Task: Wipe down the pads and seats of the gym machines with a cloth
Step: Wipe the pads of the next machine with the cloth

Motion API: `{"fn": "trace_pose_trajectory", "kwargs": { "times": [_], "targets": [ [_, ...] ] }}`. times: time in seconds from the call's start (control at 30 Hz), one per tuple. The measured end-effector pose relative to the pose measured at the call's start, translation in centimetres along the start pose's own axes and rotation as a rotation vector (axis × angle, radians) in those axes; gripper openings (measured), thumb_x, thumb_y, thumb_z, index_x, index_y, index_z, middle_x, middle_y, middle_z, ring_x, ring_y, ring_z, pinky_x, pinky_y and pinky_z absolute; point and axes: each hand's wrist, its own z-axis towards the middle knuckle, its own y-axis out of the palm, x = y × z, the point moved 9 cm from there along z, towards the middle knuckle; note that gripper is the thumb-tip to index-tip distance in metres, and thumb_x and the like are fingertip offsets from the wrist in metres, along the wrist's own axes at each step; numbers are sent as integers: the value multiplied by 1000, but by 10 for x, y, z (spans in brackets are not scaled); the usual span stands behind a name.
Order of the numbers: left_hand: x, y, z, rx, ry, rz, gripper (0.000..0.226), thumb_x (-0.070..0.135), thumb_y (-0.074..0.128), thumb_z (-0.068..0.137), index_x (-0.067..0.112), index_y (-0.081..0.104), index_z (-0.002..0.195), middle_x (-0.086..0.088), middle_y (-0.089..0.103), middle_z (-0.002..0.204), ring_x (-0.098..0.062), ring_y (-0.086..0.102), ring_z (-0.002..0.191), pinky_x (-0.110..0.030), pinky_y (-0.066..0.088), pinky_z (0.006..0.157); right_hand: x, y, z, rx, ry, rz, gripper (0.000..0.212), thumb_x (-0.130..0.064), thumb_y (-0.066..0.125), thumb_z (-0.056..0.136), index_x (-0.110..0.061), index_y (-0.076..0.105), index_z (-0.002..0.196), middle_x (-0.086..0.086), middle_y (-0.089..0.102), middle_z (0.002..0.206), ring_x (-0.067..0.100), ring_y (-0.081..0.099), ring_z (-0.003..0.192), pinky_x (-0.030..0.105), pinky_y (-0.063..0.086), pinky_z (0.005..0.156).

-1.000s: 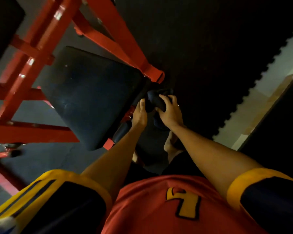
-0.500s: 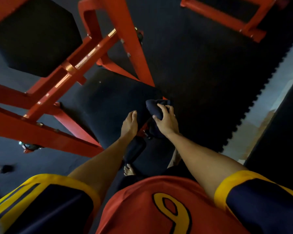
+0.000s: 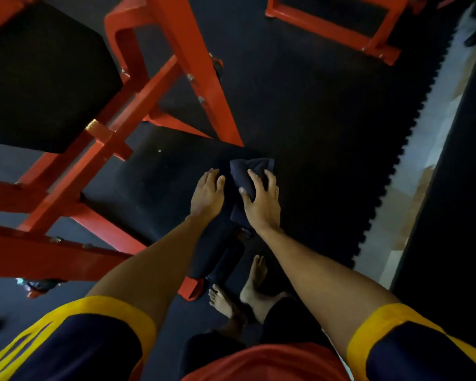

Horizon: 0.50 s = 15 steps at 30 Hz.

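The right hand (image 3: 260, 203) has its grip clamped on the dark cloth (image 3: 248, 167), fingers spread and curled over the wad. The cloth bulges out ahead of the fingertips and trails back under the palm, pressed onto the black seat pad (image 3: 154, 188). Just left of that grip, the left hand (image 3: 206, 193) lies flat on the pad with its fingers straight, holding nothing. The red frame (image 3: 193, 64) rises beyond both hands.

Both bare arms reach forward and down, left hand (image 3: 208, 192) flat with fingers straight, right hand (image 3: 260, 200) curled over the cloth (image 3: 239, 173).
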Motion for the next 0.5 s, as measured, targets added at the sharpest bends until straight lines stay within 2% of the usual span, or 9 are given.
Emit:
{"fn": "trace_pose_trajectory", "kwargs": {
  "times": [0.13,0.2,0.27,0.37,0.43,0.5],
  "targets": [
    [-3,19,48,0,97,159,50,28,42,107,12,38,154,-8,29,164,-25,17,154,-40,8,126,13,31,26,-31,-38,-92,61,-57,52,98,-43,36,154,5,17,166,41,27,143,56,37,113],
    [-7,28,72,29,114,209,52,21,48,102,9,40,152,-11,30,162,-27,17,154,-43,7,127,24,51,39,-47,-84,-181,69,-67,45,94,-43,30,157,7,13,169,49,13,149,64,24,119],
    [-8,36,97,72,183,260,50,17,54,97,6,45,145,-16,37,157,-31,21,152,-47,11,126,33,67,54,-52,-121,-224,74,-72,43,91,-42,30,158,8,11,170,49,2,153,64,13,120],
    [-7,44,111,96,340,366,58,25,53,99,10,37,152,-14,27,163,-30,18,154,-49,9,127,27,70,69,-7,-187,-281,71,-67,51,93,-41,35,157,9,15,170,48,0,154,61,8,123],
    [-11,47,116,120,362,407,62,29,50,102,13,28,158,-9,20,167,-26,12,155,-46,5,127,23,74,84,-8,-211,-309,69,-59,57,93,-41,36,156,9,19,169,47,1,154,61,10,124],
    [-11,47,122,161,336,420,62,30,46,102,14,28,159,-7,21,167,-23,13,155,-45,5,127,19,77,103,-23,-234,-342,68,-54,59,92,-41,37,155,9,24,167,47,4,154,62,14,124]
  ]
}}
